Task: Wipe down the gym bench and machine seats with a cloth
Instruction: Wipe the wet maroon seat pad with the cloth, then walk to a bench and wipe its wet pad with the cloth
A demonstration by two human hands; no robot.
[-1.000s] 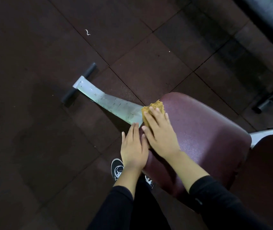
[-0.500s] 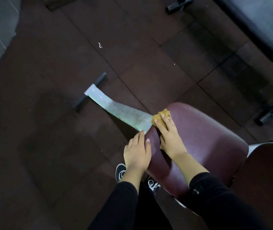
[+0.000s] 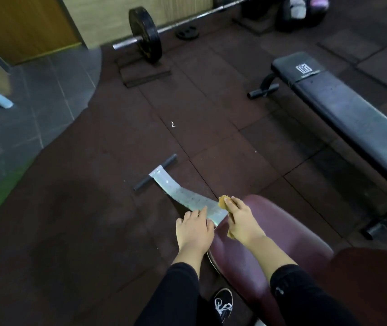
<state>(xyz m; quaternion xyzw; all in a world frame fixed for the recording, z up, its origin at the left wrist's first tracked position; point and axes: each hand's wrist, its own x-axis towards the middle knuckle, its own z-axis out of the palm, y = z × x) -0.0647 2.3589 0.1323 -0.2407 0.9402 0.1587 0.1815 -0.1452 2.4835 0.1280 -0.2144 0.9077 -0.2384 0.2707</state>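
From the camera on my head I look down at my two hands over the front end of a maroon padded seat point(image 3: 282, 234), smooth and slightly glossy, rounded at its far edge. My right hand point(image 3: 240, 220) grips the cloth point(image 3: 223, 201), a small mustard-yellow wad, nubbly and crumpled; my fingers point(image 3: 231, 203) are curled over it and press it against the seat's far left rim, with one tuft poking out past my fingertips and another scrap showing below my palm. The cloth's long axis runs from near my wrist up and away toward the far left, in line with my hand. My left hand point(image 3: 193, 228) lies flat with the fingers relaxed and nearly straight, holding nothing, resting at the seat's left edge with the fingertips on the pale grey metal leg point(image 3: 183, 196). That leg slopes away from the seat toward the far left and ends in a dark crossbar point(image 3: 156, 171) on the brown rubber floor point(image 3: 70, 231). Both my sleeves are black, and one black shoe with white laces point(image 3: 223, 303) shows below the seat. To the right a black flat worktop point(image 3: 352, 118) stretches diagonally, its logo end farthest from me. Farther off a barbell point(image 3: 145, 35) with a black plate lies by the wooden wall.
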